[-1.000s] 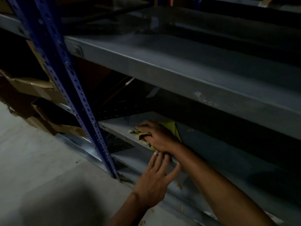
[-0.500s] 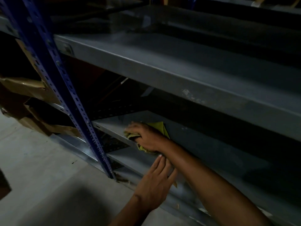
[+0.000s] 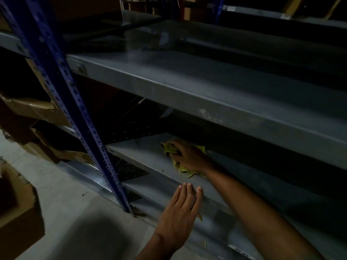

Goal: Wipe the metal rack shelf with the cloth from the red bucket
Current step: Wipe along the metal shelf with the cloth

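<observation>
My right hand (image 3: 189, 156) grips the crumpled yellow-green cloth (image 3: 183, 168) on the lower grey metal rack shelf (image 3: 142, 156), left hand (image 3: 180, 216) open on its front edge; cloth could bunch, skipping the dark back.

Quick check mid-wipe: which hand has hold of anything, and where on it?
The right hand presses the crumpled yellow-green cloth by its middle against the grey metal shelf. The left hand holds nothing.
</observation>
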`<state>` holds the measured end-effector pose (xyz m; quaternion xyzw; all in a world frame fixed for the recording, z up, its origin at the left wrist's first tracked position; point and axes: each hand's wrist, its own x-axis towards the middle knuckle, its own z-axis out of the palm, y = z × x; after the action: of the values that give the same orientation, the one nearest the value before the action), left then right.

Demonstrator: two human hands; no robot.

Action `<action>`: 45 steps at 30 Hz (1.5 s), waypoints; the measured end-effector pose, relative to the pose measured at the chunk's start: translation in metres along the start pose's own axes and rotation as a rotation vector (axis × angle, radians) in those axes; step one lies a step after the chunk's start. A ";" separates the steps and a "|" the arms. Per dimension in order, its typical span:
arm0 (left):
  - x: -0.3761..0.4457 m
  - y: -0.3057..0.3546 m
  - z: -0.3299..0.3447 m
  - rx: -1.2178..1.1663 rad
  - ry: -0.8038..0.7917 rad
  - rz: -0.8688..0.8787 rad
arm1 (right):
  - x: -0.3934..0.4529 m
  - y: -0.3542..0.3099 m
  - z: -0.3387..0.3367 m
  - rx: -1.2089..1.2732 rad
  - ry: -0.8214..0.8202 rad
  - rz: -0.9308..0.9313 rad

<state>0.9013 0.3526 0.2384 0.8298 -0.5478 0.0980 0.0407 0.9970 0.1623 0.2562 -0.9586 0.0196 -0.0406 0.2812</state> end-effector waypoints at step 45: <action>0.079 -0.042 -0.017 -0.540 0.267 -0.518 | -0.069 -0.047 -0.023 0.406 0.088 0.288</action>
<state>0.9676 0.3011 0.2733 0.8799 -0.3164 0.0439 0.3517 0.9270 0.1938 0.2969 -0.8672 0.1594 -0.0450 0.4697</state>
